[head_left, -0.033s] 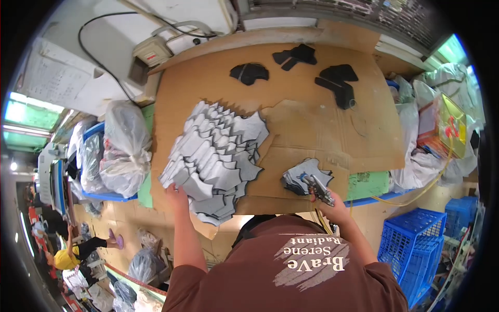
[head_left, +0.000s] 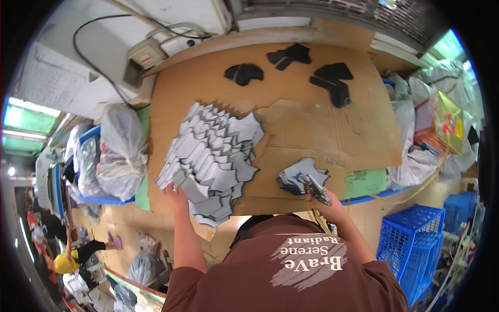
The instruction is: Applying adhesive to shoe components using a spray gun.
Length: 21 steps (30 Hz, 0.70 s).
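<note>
My left hand (head_left: 175,197) is at the near-left edge of a wide, overlapping spread of grey, dark-edged cut pieces (head_left: 213,148). Its fingers are closed on the edge of one grey piece (head_left: 194,188), which lies tilted over the others. My right hand (head_left: 332,209) grips a silver metal tool (head_left: 315,190), which looks like a spray gun, with a yellow hose running below it. The tool's tip is over a small stack of similar grey pieces (head_left: 305,167), and a blue spot shows beside that tip. I cannot tell whether they touch.
A brown cardboard sheet (head_left: 312,119) covers the table. Black cut pieces (head_left: 332,83) lie at its far side. Bagged goods in blue bins (head_left: 122,156) stand left; more plastic bags (head_left: 403,140) are right. Blue crates (head_left: 410,244) sit on the floor at right. Another person (head_left: 67,260) is far left.
The whole view has shifted slightly left. The grey piece at my left hand appears a little more raised and turned. My right hand keeps its hold on the tool over the small stack.
</note>
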Each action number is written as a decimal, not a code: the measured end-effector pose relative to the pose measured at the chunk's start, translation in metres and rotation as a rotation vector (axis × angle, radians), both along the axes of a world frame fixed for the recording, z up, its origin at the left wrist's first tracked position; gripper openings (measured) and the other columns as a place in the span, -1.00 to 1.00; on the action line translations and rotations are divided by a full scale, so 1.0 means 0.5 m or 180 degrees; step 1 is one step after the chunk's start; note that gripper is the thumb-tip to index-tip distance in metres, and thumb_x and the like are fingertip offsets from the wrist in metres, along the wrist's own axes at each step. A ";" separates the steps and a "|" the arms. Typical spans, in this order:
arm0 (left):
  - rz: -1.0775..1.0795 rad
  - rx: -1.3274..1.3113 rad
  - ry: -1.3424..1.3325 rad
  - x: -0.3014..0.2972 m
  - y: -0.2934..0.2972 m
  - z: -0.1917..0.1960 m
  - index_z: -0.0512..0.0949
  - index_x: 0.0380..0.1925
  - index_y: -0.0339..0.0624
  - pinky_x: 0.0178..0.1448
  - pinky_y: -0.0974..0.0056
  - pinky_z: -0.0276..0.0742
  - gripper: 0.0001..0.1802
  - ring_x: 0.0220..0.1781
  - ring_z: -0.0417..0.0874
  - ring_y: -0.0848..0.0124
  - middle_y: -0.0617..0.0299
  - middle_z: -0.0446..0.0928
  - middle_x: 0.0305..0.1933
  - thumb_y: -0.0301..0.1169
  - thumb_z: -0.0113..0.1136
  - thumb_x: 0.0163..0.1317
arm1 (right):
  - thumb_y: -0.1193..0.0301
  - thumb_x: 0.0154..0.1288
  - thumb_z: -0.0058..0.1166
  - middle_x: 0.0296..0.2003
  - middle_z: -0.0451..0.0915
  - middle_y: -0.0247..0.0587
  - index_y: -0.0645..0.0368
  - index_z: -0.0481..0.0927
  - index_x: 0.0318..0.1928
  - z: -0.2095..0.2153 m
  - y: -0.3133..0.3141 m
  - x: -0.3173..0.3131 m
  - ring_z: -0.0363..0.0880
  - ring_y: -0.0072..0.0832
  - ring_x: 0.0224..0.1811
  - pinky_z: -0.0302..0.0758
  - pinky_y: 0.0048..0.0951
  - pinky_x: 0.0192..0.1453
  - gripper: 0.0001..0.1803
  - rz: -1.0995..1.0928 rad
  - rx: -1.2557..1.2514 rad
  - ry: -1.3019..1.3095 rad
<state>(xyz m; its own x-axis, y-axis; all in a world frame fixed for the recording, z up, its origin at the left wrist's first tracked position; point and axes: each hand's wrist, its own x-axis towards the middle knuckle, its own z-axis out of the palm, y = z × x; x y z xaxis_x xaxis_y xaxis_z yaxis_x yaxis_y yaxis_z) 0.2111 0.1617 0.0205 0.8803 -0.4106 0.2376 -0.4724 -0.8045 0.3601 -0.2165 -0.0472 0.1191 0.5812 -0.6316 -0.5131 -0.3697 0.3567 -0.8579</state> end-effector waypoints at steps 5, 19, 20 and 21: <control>-0.1573 -0.1130 0.1381 -0.194 -0.170 0.067 0.53 -0.40 -0.23 -0.29 0.20 0.44 -0.92 -0.40 0.50 0.16 0.07 0.48 -0.42 -0.52 0.11 0.07 | 0.55 -0.04 -0.05 -0.41 0.46 -0.39 0.19 0.45 -0.30 -0.026 0.010 0.006 0.37 -0.62 -0.33 0.35 -0.56 -0.21 -0.80 -0.0068 -0.0069 -0.0236; -0.3351 -0.0512 0.1753 -0.415 -0.343 0.051 0.55 -0.26 -0.29 -0.03 0.16 0.35 -0.59 -0.14 0.43 0.10 0.06 0.44 -0.29 -0.40 0.36 -0.20 | 0.53 0.03 -0.03 -0.45 0.48 -0.37 0.23 0.45 -0.28 -0.049 0.016 0.001 0.41 -0.61 -0.35 0.37 -0.55 -0.20 -0.82 -0.0206 -0.0141 -0.0239; -0.3364 -0.0509 0.1753 -0.415 -0.343 0.052 0.55 -0.26 -0.29 -0.03 0.16 0.35 -0.59 -0.14 0.43 0.10 0.06 0.44 -0.29 -0.40 0.36 -0.20 | 0.54 0.04 -0.04 -0.45 0.48 -0.37 0.23 0.45 -0.28 -0.047 0.015 0.001 0.41 -0.61 -0.35 0.37 -0.56 -0.21 -0.82 -0.0171 -0.0143 -0.0166; -0.3356 -0.0509 0.1691 -0.416 -0.343 0.054 0.55 -0.27 -0.29 -0.04 0.16 0.35 -0.59 -0.15 0.43 0.10 0.06 0.44 -0.29 -0.40 0.36 -0.21 | 0.54 0.04 -0.04 -0.45 0.48 -0.37 0.23 0.45 -0.28 -0.046 0.014 -0.001 0.41 -0.61 -0.35 0.37 -0.56 -0.21 -0.82 -0.0182 -0.0145 -0.0166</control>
<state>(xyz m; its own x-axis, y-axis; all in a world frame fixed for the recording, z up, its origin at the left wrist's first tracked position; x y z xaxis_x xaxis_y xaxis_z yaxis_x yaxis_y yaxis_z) 0.0030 -0.0098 0.0475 0.1300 -0.9897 0.0595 -0.6353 -0.0371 0.7714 -0.2169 -0.0403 0.0962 0.5686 -0.6866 -0.4532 -0.3043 0.3363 -0.8912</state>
